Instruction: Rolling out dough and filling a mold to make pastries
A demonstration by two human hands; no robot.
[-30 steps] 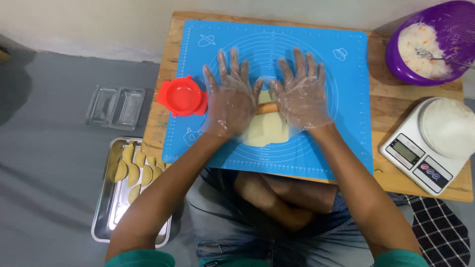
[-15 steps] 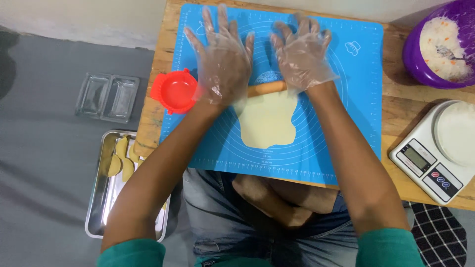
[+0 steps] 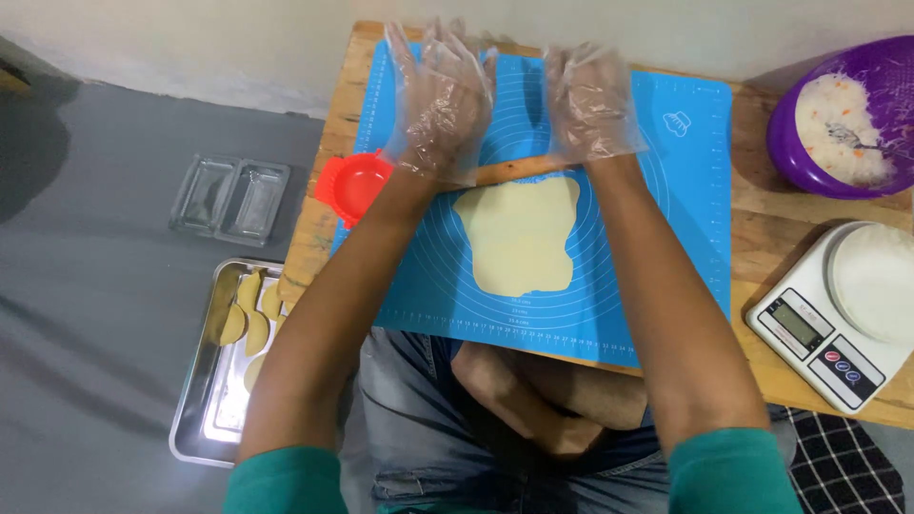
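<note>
- The left hand (image 3: 440, 100), in a loose clear plastic glove, lies flat with the fingers spread, palm pressed down on the left part of a wooden rolling pin (image 3: 509, 171); it is not gripping, just bearing on it.
- The right hand (image 3: 590, 103), gloved the same way, is likewise flat and open on the right part of the pin, fingers pointing to the far edge of the table.
- Only a short stretch of the pin shows between and under the two hands, lying left to right across the blue silicone mat (image 3: 685, 219).
- A pale, flattened sheet of dough (image 3: 519, 233) lies on the mat just on the near side of the pin, its far edge touching it; the outline is uneven, roughly squarish.
- The mat covers much of a low wooden table (image 3: 762, 214).
- A round red plastic mould (image 3: 354, 186) sits at the mat's left edge, just beside the left wrist.
- At the far right stands a purple bowl (image 3: 790, 143) holding a whitish filling with orange flecks.
- Nearer on the right is a white kitchen scale (image 3: 828, 328) with a white dish on top.
- On the grey floor to the left lie a metal tray (image 3: 205, 409) with a few folded pale pastries, and beyond it a clear two-part container (image 3: 231, 198).
</note>
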